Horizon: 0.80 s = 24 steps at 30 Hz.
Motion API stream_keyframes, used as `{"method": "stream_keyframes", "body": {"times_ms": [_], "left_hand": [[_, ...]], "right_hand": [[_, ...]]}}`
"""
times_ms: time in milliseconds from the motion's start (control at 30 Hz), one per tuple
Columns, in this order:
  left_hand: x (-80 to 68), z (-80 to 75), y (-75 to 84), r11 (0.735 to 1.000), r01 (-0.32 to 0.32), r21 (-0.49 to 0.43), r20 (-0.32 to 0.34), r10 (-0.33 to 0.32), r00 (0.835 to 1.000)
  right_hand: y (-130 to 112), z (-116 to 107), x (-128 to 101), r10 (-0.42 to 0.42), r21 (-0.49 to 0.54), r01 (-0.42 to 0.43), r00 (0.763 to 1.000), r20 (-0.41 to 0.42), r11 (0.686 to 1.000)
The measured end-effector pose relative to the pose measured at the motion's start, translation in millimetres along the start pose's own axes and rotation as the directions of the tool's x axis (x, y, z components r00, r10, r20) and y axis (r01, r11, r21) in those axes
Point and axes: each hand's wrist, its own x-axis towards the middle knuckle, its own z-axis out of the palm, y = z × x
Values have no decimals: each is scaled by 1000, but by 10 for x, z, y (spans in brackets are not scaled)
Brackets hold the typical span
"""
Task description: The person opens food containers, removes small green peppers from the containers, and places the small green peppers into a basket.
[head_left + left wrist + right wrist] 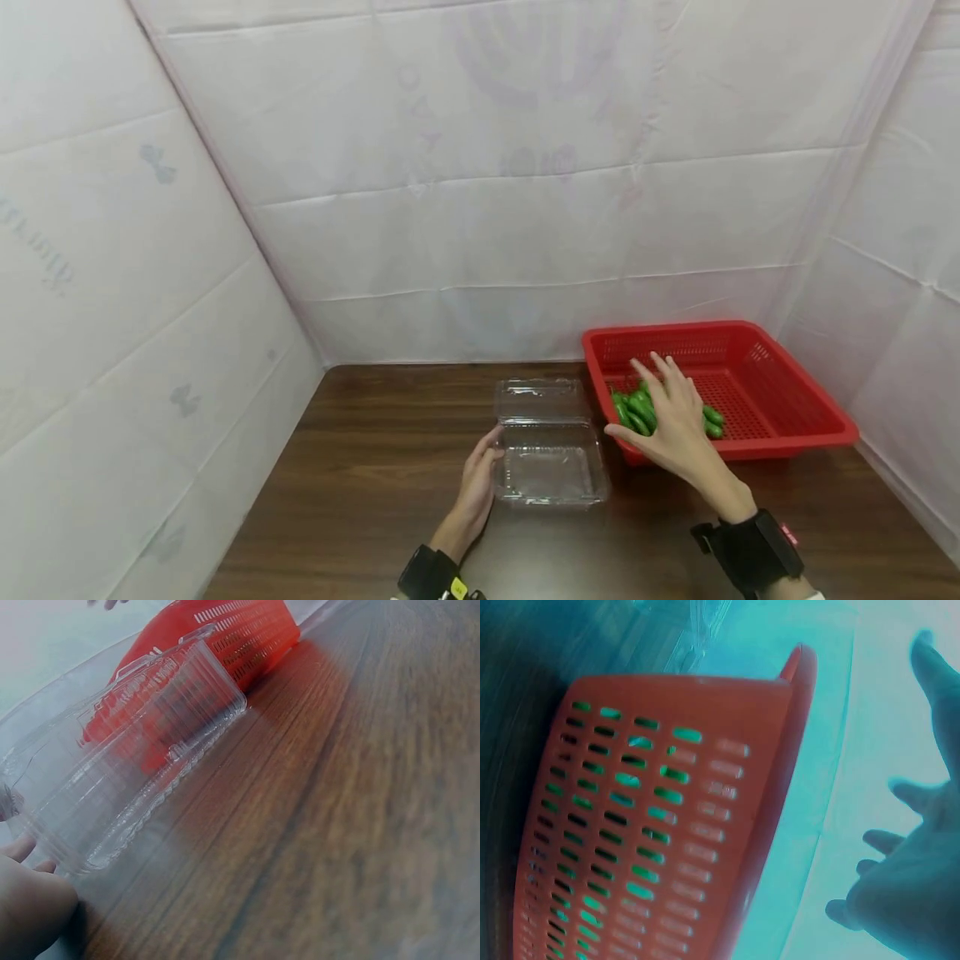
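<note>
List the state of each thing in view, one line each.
Clear clamshell box: lid open, nothing inside, on the table.
Red basket: upright, holds green peppers.
Green peppers: piled in the basket's near left corner.
Left hand: fingers touch the box's left edge.
Right hand: open, fingers spread over the peppers.

Table (360,467): dark brown wood grain, running from 6 o'clock out to both side walls.
Back sheet (525,167): white, creased in horizontal folds, faint pink print, at 12 o'clock.
Left sheet (112,333): white, faint grey marks, at 9 o'clock.
Right sheet (907,292): white, at 3 o'clock.
</note>
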Motion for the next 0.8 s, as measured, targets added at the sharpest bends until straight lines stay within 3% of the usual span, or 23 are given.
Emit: {"method": "stream_keyframes", "body": {"times_ms": [233,433,567,733,800], "left_hand": [[-75,-71,-29,1000,5,11,-30,-5,1000],[-146,-168,-9,1000,-25,-14,-44,24,999],[-162,-209,15,999,-15,-31,-1,15,1000],[-153,-355,111,999,23,26,43,-24,999],[-139,-430,181,997,22,73,30,-24,999]], "right_hand": [[-98,191,-62,-90,0,90,992,87,996],[-214,267,-7,-77,-8,80,980,182,997],[-247,258,-3,-61,1,63,973,222,998],[-277,263,6,-26,1,27,962,273,1000],[-291,257,23,-9,-1,10,963,269,1000]]}}
